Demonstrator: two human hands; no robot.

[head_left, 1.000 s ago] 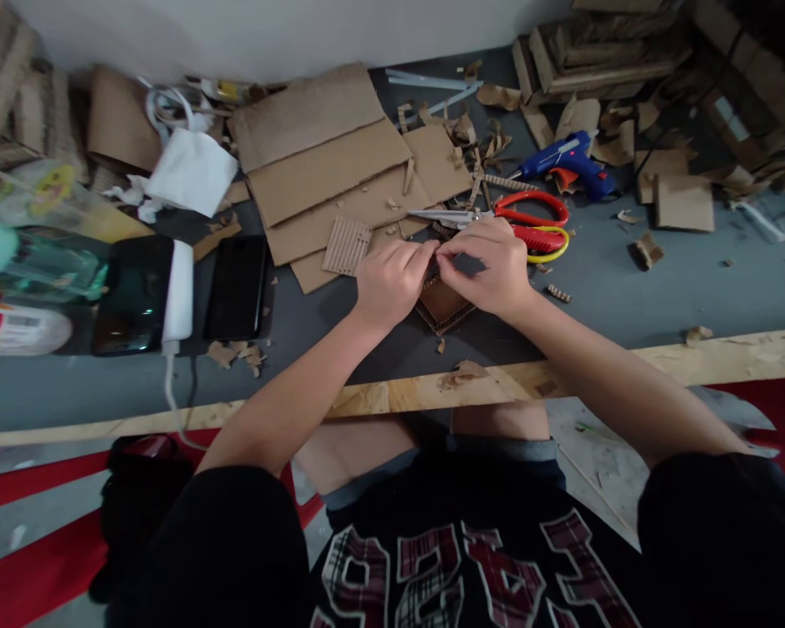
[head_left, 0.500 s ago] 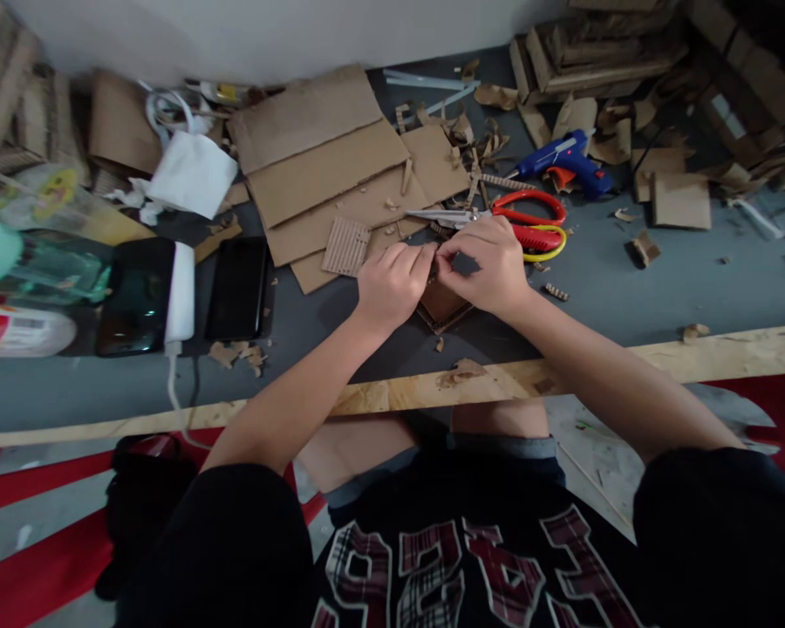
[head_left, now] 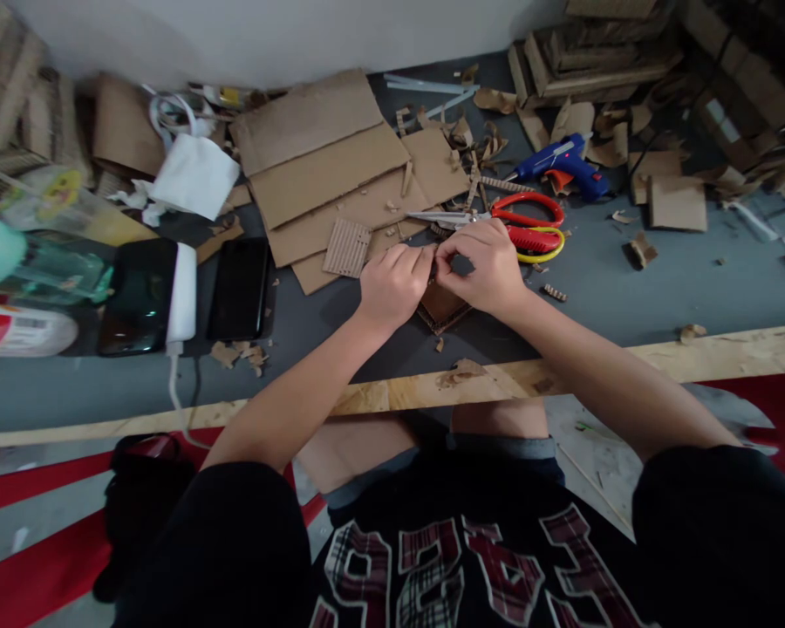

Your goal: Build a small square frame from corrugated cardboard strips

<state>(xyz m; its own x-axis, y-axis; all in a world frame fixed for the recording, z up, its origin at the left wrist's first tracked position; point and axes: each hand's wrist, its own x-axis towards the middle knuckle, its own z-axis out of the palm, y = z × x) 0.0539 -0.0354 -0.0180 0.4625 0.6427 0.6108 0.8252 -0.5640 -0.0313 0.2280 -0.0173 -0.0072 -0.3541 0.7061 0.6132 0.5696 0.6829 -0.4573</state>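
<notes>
Far out to the left of the hands, a dark tablet (head_left: 139, 295) with a white charger block (head_left: 183, 292) lying on it and a black phone (head_left: 239, 288) rest side by side on the grey bench (head_left: 628, 288). Just beyond and left of the left hand, a small ribbed cardboard piece (head_left: 346, 247) lies on the flat cardboard sheets (head_left: 331, 174). The left hand (head_left: 392, 283) is curled narrow, its fingertips pinching the upper edge of a small cardboard piece (head_left: 440, 307) that sits on the bench directly beneath both hands. The right hand (head_left: 485, 269) meets it fingertip to fingertip, also pinched shut on the same piece. Just behind the right hand lie red-handled scissors (head_left: 516, 220), with blades pointing left, touching a yellow-handled pair. Farther back and to the right of the hands, a blue glue gun (head_left: 563, 161) rests among cardboard scraps.
</notes>
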